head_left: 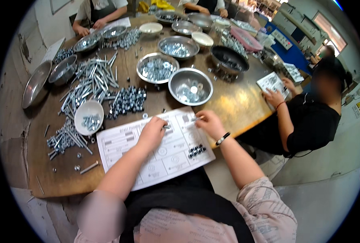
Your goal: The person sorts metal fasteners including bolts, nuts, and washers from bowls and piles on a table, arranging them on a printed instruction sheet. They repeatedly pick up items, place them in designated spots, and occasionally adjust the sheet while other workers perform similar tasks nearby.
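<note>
With the printed sheet [175, 164] as our clock's centre, we see the left hand [151, 131] near twelve o'clock, its fingers curled beside a small metal part [166, 126]; we cannot tell if they clamp it. The right hand [211, 124], toward two o'clock, has thumb and fingers together on a small shiny piece [195, 118] above the sheet. At three o'clock, a group of dark nuts [196, 151] stands on this sheet. A white bowl [89, 106] with metal parts is at ten o'clock, a steel bowl [190, 98] with washers at one.
</note>
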### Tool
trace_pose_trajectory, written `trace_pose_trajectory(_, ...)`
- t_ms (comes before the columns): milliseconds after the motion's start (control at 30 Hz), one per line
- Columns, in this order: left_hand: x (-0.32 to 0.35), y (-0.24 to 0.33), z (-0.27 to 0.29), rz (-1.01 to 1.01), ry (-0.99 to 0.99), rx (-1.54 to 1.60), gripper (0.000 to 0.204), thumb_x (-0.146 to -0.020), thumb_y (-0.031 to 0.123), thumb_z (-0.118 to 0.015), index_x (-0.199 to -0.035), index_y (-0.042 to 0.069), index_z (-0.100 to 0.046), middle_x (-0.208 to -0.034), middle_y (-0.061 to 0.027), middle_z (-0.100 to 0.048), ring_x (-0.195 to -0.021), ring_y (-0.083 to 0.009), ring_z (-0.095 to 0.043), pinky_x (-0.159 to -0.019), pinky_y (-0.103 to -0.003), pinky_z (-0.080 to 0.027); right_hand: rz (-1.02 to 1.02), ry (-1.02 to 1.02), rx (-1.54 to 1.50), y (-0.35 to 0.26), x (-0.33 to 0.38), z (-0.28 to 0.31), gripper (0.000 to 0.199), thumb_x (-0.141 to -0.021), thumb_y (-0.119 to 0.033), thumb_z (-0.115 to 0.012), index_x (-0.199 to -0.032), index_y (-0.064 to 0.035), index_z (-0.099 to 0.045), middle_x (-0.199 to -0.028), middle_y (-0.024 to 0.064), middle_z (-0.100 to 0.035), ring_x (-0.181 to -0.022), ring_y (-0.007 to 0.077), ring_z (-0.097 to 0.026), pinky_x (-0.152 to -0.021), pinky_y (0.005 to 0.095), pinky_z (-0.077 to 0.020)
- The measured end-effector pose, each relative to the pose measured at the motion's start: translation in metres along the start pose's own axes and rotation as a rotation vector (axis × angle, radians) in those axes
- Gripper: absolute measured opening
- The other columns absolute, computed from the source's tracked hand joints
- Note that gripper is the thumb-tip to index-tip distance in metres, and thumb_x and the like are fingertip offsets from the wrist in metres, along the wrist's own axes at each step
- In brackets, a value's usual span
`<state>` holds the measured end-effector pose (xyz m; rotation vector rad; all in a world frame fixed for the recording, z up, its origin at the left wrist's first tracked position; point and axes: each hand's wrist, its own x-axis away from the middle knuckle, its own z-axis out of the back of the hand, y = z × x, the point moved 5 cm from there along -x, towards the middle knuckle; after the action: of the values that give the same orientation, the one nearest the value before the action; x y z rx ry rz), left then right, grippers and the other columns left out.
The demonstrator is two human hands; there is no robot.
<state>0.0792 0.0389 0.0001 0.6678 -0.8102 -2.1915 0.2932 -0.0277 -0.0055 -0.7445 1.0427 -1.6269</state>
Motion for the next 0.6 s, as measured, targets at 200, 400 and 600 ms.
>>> trace_pose_trajectory(200, 0.004, -0.002, -0.013, 0.022, -0.084, -0.162, 0.023, -0.072, 0.013, -0.065, -0.093, 0.005, -0.060, -0.088, -0.0104, -0.056, -0.086, -0.0287, -0.054, -0.076, -0.037, -0.044, -0.028, -0.059, 0.197, 0.008, 0.022, 0.011, 0.021, -0.075, -0.010, -0.062, -0.095, -0.0035, -0.060, -0.089, 0.0097, -0.061, -0.076, 0.0185, -0.061, -0.068, 0.0290, -0.0480)
trace_pose_trajectory(400, -0.011, 0.005, -0.035, -0.011, -0.015, -0.157, 0.027, -0.068, 0.018, -0.068, -0.091, 0.006, -0.059, -0.084, -0.0101, -0.057, -0.082, -0.0288, -0.055, -0.073, -0.037, -0.044, -0.069, -0.116, 0.241, -0.008, 0.012, 0.000, 0.019, -0.076, -0.013, -0.062, -0.093, -0.0051, -0.062, -0.089, 0.0100, -0.062, -0.079, 0.0223, -0.060, -0.070, 0.0306, -0.0475)
trace_pose_trajectory(600, -0.031, 0.016, -0.052, -0.082, 0.074, -0.108, 0.025, -0.068, 0.017, -0.068, -0.089, 0.005, -0.061, -0.082, -0.0108, -0.059, -0.080, -0.0291, -0.056, -0.072, -0.038, -0.044, 0.168, -0.004, 0.348, 0.003, -0.028, -0.028, 0.016, -0.075, -0.012, -0.062, -0.090, -0.0057, -0.062, -0.087, 0.0116, -0.056, -0.081, 0.0285, -0.055, -0.072, 0.0352, -0.0457)
